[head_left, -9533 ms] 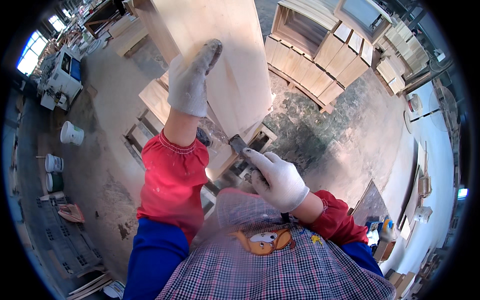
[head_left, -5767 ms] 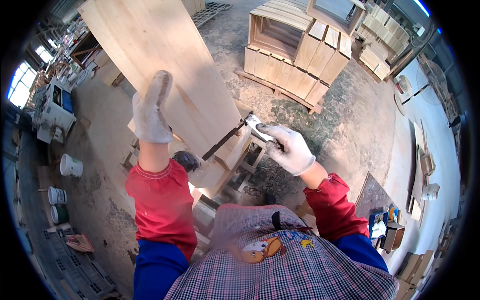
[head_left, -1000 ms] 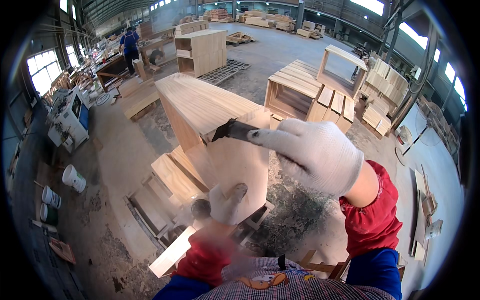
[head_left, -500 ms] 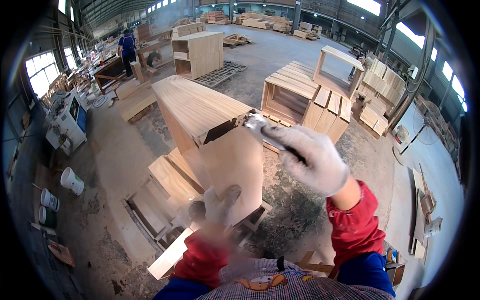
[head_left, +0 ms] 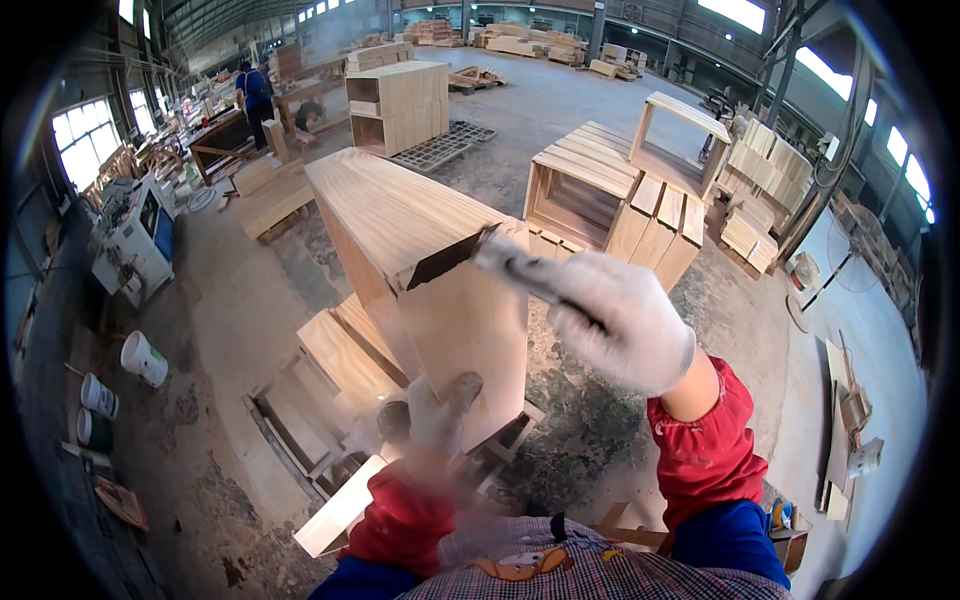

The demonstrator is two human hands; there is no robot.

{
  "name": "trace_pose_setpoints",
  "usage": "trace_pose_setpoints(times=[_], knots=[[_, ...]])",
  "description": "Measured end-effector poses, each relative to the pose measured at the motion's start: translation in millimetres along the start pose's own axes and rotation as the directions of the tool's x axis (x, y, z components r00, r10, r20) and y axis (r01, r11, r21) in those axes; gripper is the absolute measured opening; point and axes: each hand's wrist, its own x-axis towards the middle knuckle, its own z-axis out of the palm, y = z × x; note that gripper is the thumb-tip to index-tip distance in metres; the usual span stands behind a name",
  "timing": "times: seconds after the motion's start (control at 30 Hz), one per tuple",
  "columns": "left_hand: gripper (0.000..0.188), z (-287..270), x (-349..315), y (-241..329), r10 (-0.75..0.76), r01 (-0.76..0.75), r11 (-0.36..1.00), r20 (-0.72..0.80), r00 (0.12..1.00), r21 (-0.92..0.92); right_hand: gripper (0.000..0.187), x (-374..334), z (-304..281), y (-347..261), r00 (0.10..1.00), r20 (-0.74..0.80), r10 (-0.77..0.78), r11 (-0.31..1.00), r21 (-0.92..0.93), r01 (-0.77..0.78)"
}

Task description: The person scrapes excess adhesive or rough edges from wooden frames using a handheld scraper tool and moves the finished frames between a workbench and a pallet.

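Note:
In front of me a pale wooden box (head_left: 400, 205) stands tilted on a low wooden support. Its upper front edge carries a dark strip (head_left: 445, 260). My right hand (head_left: 630, 325), in a white glove, is closed round a dark-handled scraper (head_left: 535, 275). The scraper's light, motion-blurred tip meets that edge at the right end of the strip. My left hand (head_left: 440, 425), gloved and partly blurred, grips the box's lower left corner; its thumb lies on the front panel and a greyish fingertip shows at the left. The other fingers are hidden.
Below the box lie wooden pieces (head_left: 345, 355) and a board (head_left: 340, 510). Open wooden boxes (head_left: 585, 165) stand at right, another cabinet (head_left: 400, 110) behind. White buckets (head_left: 145, 360) are at left. A person in blue (head_left: 255, 95) stands far left.
My right hand has drawn the scraper slightly left along the box's upper edge. The dark strip now looks shorter and straighter at its right end. My left hand has stayed in place.

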Motion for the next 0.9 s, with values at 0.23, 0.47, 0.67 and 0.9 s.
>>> trace_pose_setpoints(times=[0.23,0.47,0.67,0.9], knots=[[0.016,2.4,0.6,0.6,0.073,-0.07,0.994,0.029,0.997,-0.087,0.043,9.5,-8.7,-17.6,0.98,0.199,0.019,0.979,-0.203,0.022],[0.012,1.0,0.9,1.2,0.026,-0.025,0.994,0.013,1.0,-0.104,0.039,11.9,-32.0,14.7,0.989,0.144,-0.035,0.978,-0.2,0.064],[0.011,10.7,0.9,10.4,-0.001,-0.006,0.99,-0.048,0.999,-0.139,0.039,2.0,-39.7,19.2,0.997,0.075,0.015,0.982,-0.187,-0.001],[0.011,0.4,1.1,5.3,0.018,-0.017,0.993,0.005,1.0,-0.119,0.037,8.1,-16.7,22.6,1.0,0.017,-0.011,0.995,-0.096,0.013]])
